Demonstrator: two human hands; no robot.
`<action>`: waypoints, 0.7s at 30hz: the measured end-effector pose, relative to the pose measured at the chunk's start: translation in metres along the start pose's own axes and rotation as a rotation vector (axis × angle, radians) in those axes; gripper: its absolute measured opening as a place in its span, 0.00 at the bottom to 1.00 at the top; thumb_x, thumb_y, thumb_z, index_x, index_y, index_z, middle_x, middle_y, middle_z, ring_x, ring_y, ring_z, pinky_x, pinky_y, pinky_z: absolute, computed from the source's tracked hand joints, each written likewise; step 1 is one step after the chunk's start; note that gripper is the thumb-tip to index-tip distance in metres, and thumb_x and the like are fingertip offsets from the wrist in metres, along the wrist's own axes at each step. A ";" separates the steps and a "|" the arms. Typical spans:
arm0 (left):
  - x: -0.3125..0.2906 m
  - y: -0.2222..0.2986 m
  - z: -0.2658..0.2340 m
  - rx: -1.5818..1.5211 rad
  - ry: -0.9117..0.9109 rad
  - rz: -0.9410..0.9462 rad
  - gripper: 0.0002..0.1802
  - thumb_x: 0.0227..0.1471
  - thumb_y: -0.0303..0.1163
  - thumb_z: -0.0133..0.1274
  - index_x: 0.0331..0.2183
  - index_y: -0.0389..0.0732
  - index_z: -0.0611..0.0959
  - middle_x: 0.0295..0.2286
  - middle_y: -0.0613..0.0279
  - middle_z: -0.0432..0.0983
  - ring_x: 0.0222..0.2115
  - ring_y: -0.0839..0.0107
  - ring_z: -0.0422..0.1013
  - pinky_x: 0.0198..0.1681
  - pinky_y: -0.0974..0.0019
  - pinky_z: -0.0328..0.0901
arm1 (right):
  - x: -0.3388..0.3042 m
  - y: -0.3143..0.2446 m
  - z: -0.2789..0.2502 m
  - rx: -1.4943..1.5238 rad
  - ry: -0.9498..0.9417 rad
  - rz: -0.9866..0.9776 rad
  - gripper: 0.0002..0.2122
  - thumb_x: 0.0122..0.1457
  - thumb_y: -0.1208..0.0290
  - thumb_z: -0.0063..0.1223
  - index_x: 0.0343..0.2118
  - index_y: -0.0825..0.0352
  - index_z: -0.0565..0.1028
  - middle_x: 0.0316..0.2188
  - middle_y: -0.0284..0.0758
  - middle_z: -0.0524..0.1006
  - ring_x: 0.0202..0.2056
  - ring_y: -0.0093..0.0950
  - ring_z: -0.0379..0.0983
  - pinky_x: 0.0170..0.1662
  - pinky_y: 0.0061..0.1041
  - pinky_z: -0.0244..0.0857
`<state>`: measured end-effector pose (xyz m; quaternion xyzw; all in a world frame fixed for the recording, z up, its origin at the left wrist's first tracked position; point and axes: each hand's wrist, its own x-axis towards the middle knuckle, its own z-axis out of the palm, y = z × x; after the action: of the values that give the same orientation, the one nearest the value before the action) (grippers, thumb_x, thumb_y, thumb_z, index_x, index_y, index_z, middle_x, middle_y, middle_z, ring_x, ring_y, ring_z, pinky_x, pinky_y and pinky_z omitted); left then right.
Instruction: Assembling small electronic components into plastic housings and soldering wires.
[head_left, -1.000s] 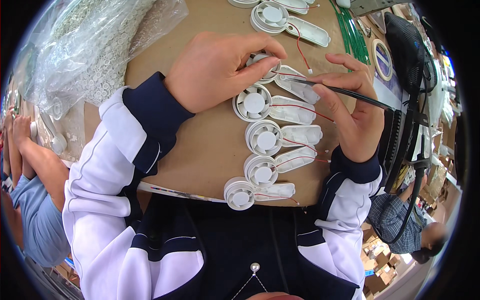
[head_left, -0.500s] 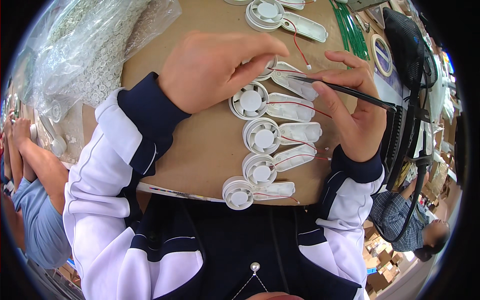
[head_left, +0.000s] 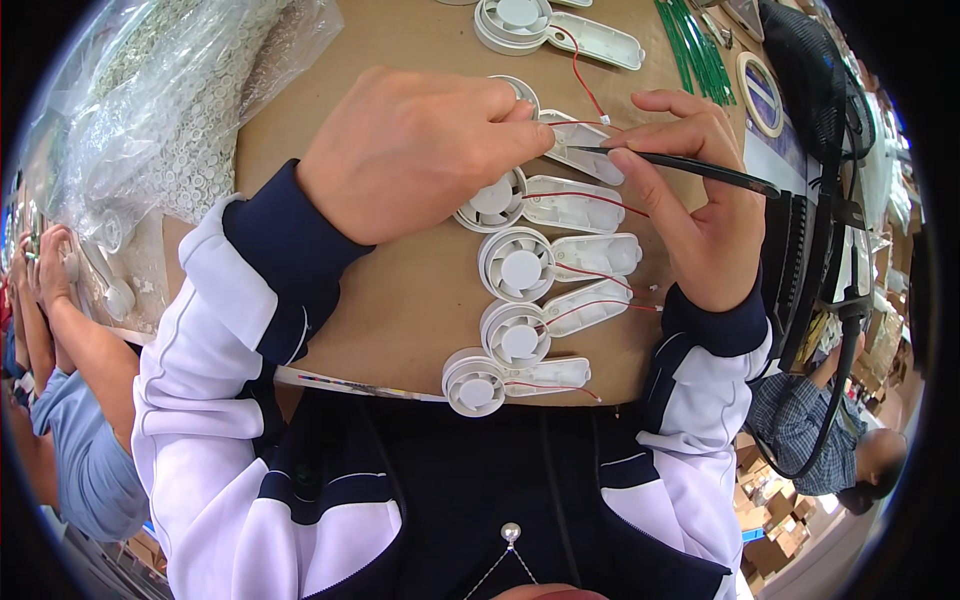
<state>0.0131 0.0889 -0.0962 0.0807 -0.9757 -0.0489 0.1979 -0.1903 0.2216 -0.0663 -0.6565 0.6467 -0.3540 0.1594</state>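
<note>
My right hand (head_left: 705, 190) grips a pair of black tweezers (head_left: 700, 173) between thumb and fingers. The tweezers' tips lie over the white handle shell of a small handheld fan (head_left: 590, 165), which has a red wire. My left hand (head_left: 420, 155) is closed on this fan by its round head, thumb and fingertip where head and handle meet. It hides much of the head and part of the fan below. More open fan shells, each with a white impeller and red wire, lie in a column toward me, the nearest fan (head_left: 475, 388) at the table's front edge.
A clear bag of small white rings (head_left: 190, 130) stands at the left. Another fan (head_left: 515, 22) lies farther back. Green wires (head_left: 695, 55), a tape roll (head_left: 762, 95) and a black mesh item (head_left: 815, 85) are at the right. Other people sit at both sides.
My left hand's fingers have curled in more by the fan head, uncovering part of its rim. The tweezers' tips have shifted slightly left over the handle shell.
</note>
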 end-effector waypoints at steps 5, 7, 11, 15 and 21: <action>0.004 0.003 -0.006 0.074 -0.108 0.001 0.15 0.47 0.29 0.52 0.40 0.47 0.81 0.25 0.69 0.67 0.21 0.69 0.65 0.23 0.68 0.59 | 0.000 0.005 0.002 0.003 0.025 -0.024 0.05 0.49 0.80 0.61 0.30 0.68 0.77 0.40 0.39 0.77 0.44 0.34 0.71 0.48 0.28 0.62; 0.006 0.003 -0.008 0.116 -0.164 0.012 0.15 0.47 0.30 0.51 0.40 0.47 0.80 0.26 0.69 0.67 0.22 0.69 0.66 0.23 0.68 0.60 | 0.000 0.007 0.003 -0.001 0.060 -0.052 0.06 0.48 0.78 0.62 0.30 0.67 0.78 0.39 0.36 0.77 0.40 0.32 0.71 0.43 0.26 0.64; 0.007 0.003 -0.009 0.114 -0.159 0.022 0.15 0.47 0.30 0.51 0.41 0.48 0.80 0.26 0.70 0.67 0.21 0.69 0.66 0.23 0.68 0.60 | 0.000 0.003 0.002 0.021 0.034 -0.018 0.05 0.50 0.81 0.60 0.30 0.69 0.76 0.42 0.41 0.76 0.46 0.35 0.71 0.50 0.30 0.62; 0.007 0.004 -0.012 0.121 -0.165 0.019 0.15 0.47 0.30 0.51 0.40 0.48 0.80 0.26 0.70 0.67 0.21 0.69 0.66 0.23 0.68 0.60 | -0.001 0.002 0.003 0.019 0.014 0.002 0.04 0.51 0.81 0.59 0.30 0.70 0.76 0.43 0.43 0.76 0.47 0.36 0.71 0.52 0.32 0.61; 0.006 0.004 -0.009 0.110 -0.140 0.016 0.15 0.47 0.30 0.51 0.40 0.48 0.80 0.26 0.71 0.68 0.20 0.69 0.66 0.22 0.68 0.60 | 0.000 -0.001 0.001 0.011 -0.004 0.003 0.04 0.51 0.81 0.59 0.30 0.70 0.76 0.43 0.42 0.76 0.47 0.36 0.71 0.52 0.31 0.61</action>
<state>0.0109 0.0910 -0.0851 0.0801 -0.9889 0.0009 0.1251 -0.1889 0.2213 -0.0669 -0.6552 0.6455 -0.3562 0.1647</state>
